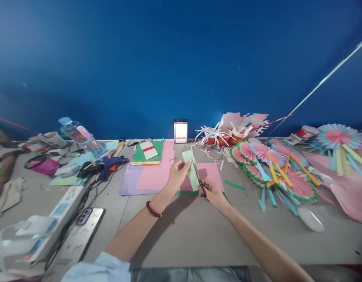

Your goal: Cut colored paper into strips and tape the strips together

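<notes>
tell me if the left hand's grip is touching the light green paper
Touching. The head view shows the left hand's grip holding the left edge of the light green paper, with no gap between them.

Left forearm [139,231]: bare, slanting away from the body toward one to two o'clock.
Left wrist [166,193]: nearly in line with the forearm.
Left hand [178,173]: thumb and fingers drawn together in a pinch.
Right forearm [257,239]: bare, slanting away toward ten to eleven o'clock.
Right wrist [226,206]: nearly straight.
Right hand [213,192]: near the left one, apart, at its four o'clock; fingers curled in a grip, directed toward ten o'clock.
</notes>
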A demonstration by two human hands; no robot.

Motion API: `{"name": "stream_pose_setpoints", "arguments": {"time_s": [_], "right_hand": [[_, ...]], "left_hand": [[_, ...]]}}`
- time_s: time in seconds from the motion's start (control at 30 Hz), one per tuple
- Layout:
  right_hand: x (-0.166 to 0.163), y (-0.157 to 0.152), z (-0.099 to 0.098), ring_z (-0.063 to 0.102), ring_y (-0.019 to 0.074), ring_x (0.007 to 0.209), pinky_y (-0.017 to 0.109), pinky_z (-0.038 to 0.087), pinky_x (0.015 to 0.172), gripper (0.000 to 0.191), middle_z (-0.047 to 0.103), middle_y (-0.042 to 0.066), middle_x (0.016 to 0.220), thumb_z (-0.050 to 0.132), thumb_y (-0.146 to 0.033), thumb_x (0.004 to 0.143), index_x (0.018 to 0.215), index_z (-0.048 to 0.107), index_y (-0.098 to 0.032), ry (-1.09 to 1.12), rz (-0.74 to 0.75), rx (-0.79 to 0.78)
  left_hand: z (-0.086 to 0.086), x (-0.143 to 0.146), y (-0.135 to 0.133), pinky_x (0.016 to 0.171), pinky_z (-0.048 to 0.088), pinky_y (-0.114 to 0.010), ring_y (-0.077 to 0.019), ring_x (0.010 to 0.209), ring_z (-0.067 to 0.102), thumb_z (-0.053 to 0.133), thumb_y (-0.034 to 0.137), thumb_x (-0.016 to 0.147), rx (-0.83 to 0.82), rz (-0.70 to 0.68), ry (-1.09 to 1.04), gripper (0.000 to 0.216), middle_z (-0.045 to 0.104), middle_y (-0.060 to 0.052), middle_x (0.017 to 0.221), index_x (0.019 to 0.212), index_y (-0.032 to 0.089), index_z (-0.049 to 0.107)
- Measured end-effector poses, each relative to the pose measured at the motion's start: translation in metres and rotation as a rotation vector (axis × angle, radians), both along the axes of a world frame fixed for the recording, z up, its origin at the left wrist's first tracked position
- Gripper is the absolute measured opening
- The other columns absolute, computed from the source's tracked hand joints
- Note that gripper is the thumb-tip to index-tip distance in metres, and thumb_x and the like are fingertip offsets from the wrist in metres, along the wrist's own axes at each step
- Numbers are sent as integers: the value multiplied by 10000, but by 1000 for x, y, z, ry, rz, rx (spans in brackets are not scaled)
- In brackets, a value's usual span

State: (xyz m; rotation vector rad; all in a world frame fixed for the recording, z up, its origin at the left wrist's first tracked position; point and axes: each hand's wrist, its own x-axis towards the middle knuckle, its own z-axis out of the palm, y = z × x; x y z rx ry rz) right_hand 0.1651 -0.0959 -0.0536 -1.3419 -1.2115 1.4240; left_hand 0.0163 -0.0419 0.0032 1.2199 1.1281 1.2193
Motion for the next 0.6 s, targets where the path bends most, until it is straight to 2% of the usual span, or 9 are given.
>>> {"name": "stream_pose_setpoints", "arguments": {"time_s": [0.17,0.6], "right_hand": [[-1,0,1,385,88,459,222,271,409,397,489,-21,534,669,-547,686,654,468,-206,-7,-7,14],[1,0,-4,369,81,455,219,253,417,359,491,-32,549,642,-511,719,670,462,-204,-26,14,29]], "left_hand": [[1,0,0,506,326,-225,-97,529,402,666,529,683,1,-9,0,395,417,38,542,591,177,514],[1,-1,0,506,306,-240,-94,513,379,668,507,698,17,-3,20,443,377,47,501,521,184,421]]}}
